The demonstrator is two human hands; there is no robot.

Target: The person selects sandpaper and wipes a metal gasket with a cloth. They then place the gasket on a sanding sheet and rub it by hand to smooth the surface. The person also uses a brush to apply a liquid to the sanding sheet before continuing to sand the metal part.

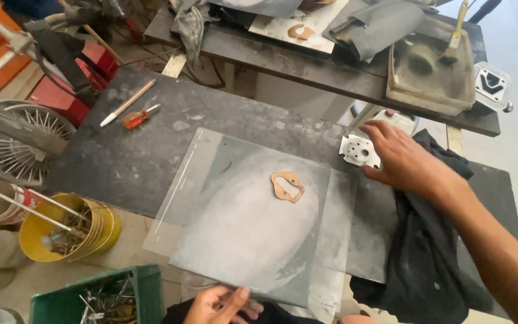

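1. Tabletop (127,162): a dark, scuffed slab that carried all the work; a second bench stood beyond it on the far side.
2. Glass sheet (253,240): lay flat on the near middle of the tabletop, its centre clouded with pale residue, probably serving as a flat working surface.
3. Dark cloth (427,252): draped over the right edge of the tabletop under the right forearm, apparently kept within reach for wiping.
4. Grey tray (430,75): sat on the far bench at right with a brush standing in it.
5. Yellow can (97,231): stood off the near left edge, filled with small metal oddments.
6. Right hand (400,159): fingers spread and laid flat, the fingertips pressing on the metal plate, seemingly to steady it; not closed around it.
7. Left hand (223,303): at the near edge of the glass sheet, fingers loosely open, touching the rim and gripping nothing.
8. Metal plate (360,151): small, pale, pierced with holes, on the tabletop just right of the glass sheet.
9. Gasket (287,186): a thin tan cut-out lying alone at the centre of the glass sheet.
10. Screwdriver (136,118): orange-handled, far left, beside a pale pen.
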